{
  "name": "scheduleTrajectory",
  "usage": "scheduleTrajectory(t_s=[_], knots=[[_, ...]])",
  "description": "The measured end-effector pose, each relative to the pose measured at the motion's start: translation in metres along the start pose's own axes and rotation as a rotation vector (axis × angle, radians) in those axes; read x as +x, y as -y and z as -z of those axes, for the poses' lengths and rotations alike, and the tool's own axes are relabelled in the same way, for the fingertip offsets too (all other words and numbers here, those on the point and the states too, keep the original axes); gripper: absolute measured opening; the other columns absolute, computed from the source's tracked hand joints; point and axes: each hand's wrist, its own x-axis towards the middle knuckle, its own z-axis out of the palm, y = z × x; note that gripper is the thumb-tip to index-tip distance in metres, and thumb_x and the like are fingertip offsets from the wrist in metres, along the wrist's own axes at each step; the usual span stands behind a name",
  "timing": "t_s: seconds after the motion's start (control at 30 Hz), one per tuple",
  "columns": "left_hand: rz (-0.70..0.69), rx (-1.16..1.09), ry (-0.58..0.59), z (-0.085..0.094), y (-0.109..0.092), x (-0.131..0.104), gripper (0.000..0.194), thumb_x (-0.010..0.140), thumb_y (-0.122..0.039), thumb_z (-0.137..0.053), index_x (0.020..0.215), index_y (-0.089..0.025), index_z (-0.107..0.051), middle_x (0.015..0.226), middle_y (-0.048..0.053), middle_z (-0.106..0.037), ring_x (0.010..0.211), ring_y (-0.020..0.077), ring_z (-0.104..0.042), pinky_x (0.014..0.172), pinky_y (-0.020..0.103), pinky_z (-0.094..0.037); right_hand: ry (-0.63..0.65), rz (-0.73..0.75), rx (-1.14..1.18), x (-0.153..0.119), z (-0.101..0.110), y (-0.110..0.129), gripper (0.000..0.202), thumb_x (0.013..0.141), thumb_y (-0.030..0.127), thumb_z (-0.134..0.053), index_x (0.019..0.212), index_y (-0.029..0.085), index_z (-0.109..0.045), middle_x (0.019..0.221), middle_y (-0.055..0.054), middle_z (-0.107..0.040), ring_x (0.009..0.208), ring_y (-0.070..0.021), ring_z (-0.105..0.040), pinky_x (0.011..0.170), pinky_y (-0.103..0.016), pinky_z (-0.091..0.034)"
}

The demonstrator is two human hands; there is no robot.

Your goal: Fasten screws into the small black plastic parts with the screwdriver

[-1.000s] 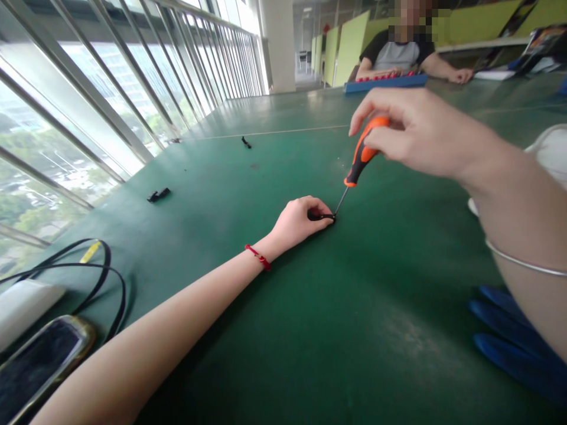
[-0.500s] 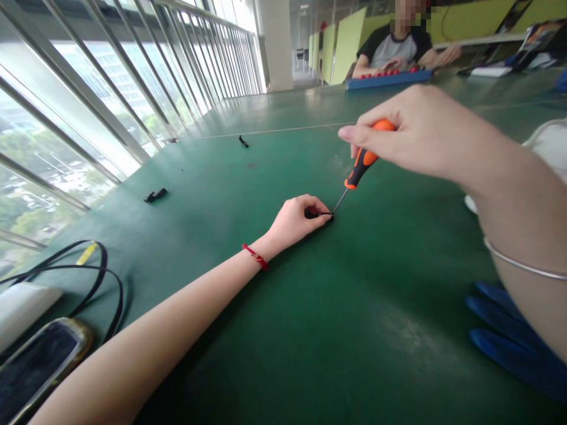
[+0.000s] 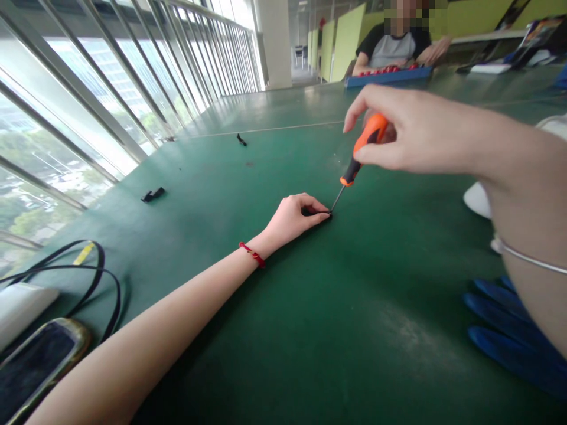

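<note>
My left hand (image 3: 297, 219) rests on the green table (image 3: 274, 319), thumb and fingers pinching a small black part (image 3: 329, 214) that is mostly hidden. Over it, my right hand (image 3: 385, 133) holds an orange and black screwdriver (image 3: 353, 171) by its handle. The shaft slants down to the left, and its tip meets the black part at my left fingertips. My right index finger is lifted off the handle, while the thumb lies against it.
Black pieces lie at left (image 3: 153, 195) and farther back (image 3: 241, 140). A phone (image 3: 39, 360), white box (image 3: 26, 307) and black cable (image 3: 104, 260) are near left. Blue gloves (image 3: 514, 336) lie right. Across the table, a person (image 3: 392, 47) sits behind a blue tray (image 3: 385, 77).
My right hand has shifted its grip on the screwdriver, with the index finger now raised and the thumb lower on the handle. My left hand keeps its pinch.
</note>
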Motion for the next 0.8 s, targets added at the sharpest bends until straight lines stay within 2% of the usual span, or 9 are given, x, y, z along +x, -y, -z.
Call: scheduleTrajectory(t_s=[0.07,0.13,0.2,0.27,0.4,0.57,0.63,0.7,0.8], knots=[[0.000,0.002,-0.003,0.0002,0.0000,0.0002,0.016,0.076,-0.028,-0.063,0.083,-0.015,-0.071,0.085,0.005,-0.068,0.076,0.0136,-0.061,0.071,0.026,-0.049,0.022,-0.033,0.007,-0.0004,-0.0001,0.0039,0.028,0.077,0.048,-0.059,0.082,0.021,-0.064,0.057,0.004,-0.048,0.049,-0.0050,-0.036,0.051,-0.025,-0.026],[0.001,0.002,-0.009,0.0001,0.0000,0.0002,0.017,0.076,-0.028,-0.064,0.083,-0.015,-0.071,0.084,0.005,-0.068,0.076,0.0135,-0.061,0.070,0.026,-0.049,0.020,-0.040,0.003,-0.0010,0.0001,0.0070,0.029,0.081,0.045,-0.053,0.073,0.019,-0.065,0.053,0.004,-0.045,0.048,-0.0042,-0.033,0.051,-0.025,-0.025],[0.002,0.003,-0.008,-0.0002,0.0001,0.0000,0.017,0.076,-0.028,-0.064,0.083,-0.015,-0.071,0.084,0.005,-0.068,0.075,0.0134,-0.061,0.069,0.025,-0.049,0.002,-0.012,-0.010,-0.0016,0.0003,0.0082,0.015,0.078,0.032,-0.060,0.084,0.020,-0.065,0.057,0.005,-0.049,0.049,-0.0040,-0.035,0.052,-0.025,-0.026],[0.000,0.005,-0.005,-0.0004,0.0001,-0.0002,0.017,0.076,-0.028,-0.064,0.083,-0.014,-0.071,0.084,0.005,-0.068,0.075,0.0133,-0.061,0.068,0.025,-0.049,-0.010,0.008,-0.022,-0.0021,0.0004,0.0080,0.025,0.071,0.029,-0.066,0.094,0.021,-0.061,0.064,0.005,-0.052,0.052,-0.0049,-0.038,0.052,-0.024,-0.029],[-0.006,0.006,-0.001,-0.0004,-0.0003,-0.0004,0.017,0.076,-0.027,-0.063,0.084,-0.015,-0.070,0.084,0.005,-0.068,0.075,0.0133,-0.061,0.069,0.025,-0.049,0.042,-0.028,0.001,-0.0021,0.0003,0.0071,0.042,0.083,0.056,-0.045,0.073,0.019,-0.063,0.051,0.004,-0.042,0.046,-0.0051,-0.032,0.049,-0.026,-0.025],[0.003,0.017,-0.004,-0.0001,-0.0017,-0.0008,0.016,0.076,-0.027,-0.062,0.084,-0.015,-0.071,0.084,0.005,-0.068,0.075,0.0132,-0.060,0.069,0.025,-0.049,-0.022,-0.030,-0.021,-0.0009,-0.0003,0.0047,0.016,0.074,0.028,-0.064,0.088,0.022,-0.062,0.063,0.006,-0.049,0.052,-0.0045,-0.037,0.053,-0.024,-0.027],[0.002,0.016,-0.010,-0.0002,-0.0019,-0.0009,0.016,0.076,-0.027,-0.062,0.083,-0.015,-0.071,0.084,0.005,-0.068,0.075,0.0131,-0.060,0.069,0.025,-0.048,-0.006,-0.026,-0.023,-0.0010,0.0005,0.0046,0.018,0.076,0.037,-0.062,0.082,0.020,-0.062,0.059,0.005,-0.044,0.051,-0.0048,-0.034,0.052,-0.025,-0.026],[0.000,0.010,-0.013,-0.0002,-0.0019,-0.0011,0.017,0.076,-0.027,-0.062,0.083,-0.015,-0.071,0.084,0.005,-0.067,0.075,0.0130,-0.060,0.069,0.025,-0.048,0.034,-0.042,-0.037,-0.0015,0.0013,0.0050,0.038,0.082,0.051,-0.050,0.068,0.017,-0.062,0.050,0.004,-0.031,0.048,-0.0048,-0.025,0.051,-0.026,-0.021],[0.000,0.004,-0.004,-0.0001,-0.0016,-0.0012,0.018,0.077,-0.027,-0.061,0.085,-0.014,-0.071,0.084,0.005,-0.067,0.075,0.0131,-0.060,0.070,0.024,-0.048,0.024,-0.035,-0.037,-0.0021,0.0007,0.0048,0.027,0.081,0.043,-0.052,0.075,0.019,-0.063,0.052,0.005,-0.037,0.048,-0.0054,-0.029,0.052,-0.024,-0.023]])
